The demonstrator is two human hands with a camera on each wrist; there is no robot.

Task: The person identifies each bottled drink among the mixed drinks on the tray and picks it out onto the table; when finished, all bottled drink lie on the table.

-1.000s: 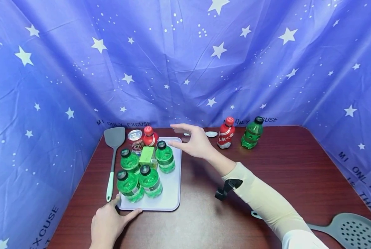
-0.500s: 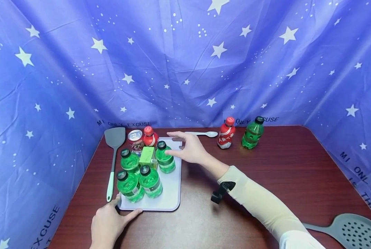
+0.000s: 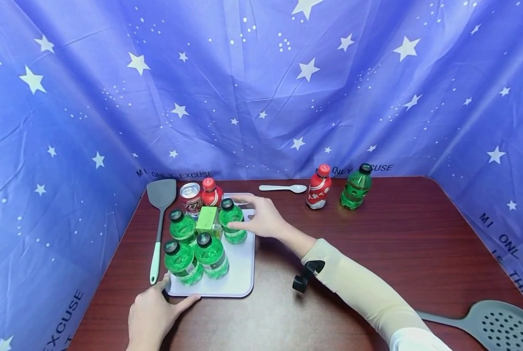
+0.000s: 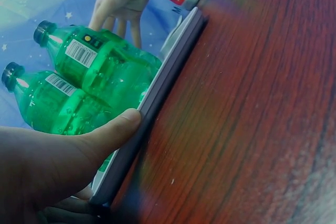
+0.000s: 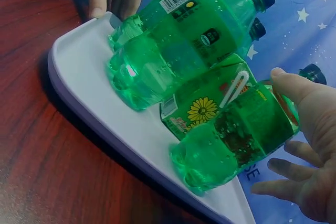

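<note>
My left hand (image 3: 151,312) holds the near left corner of a white tray (image 3: 241,280), its thumb on the front rim. Several green soda bottles with black caps stand upright on this tray, around a green drink carton (image 3: 207,218) with a straw. At the back right one, a soda bottle (image 3: 235,237), is my right hand (image 3: 266,217). Its thumb (image 5: 294,85) lies in front of that bottle near the shoulder; the other fingers are spread apart behind it. Whether the thumb presses the bottle, I cannot tell.
Behind the tray's bottles stand a dark red can (image 3: 191,199) and a red bottle (image 3: 211,193). A spatula (image 3: 161,200) lies left of the tray, a white spoon (image 3: 283,188) behind. Farther right are another red bottle (image 3: 319,187), a green bottle (image 3: 356,187) and a skimmer (image 3: 502,324).
My right hand has come down and slightly left, from above the tray's back right corner to around the back right soda bottle. The left hand stays at the tray corner.
</note>
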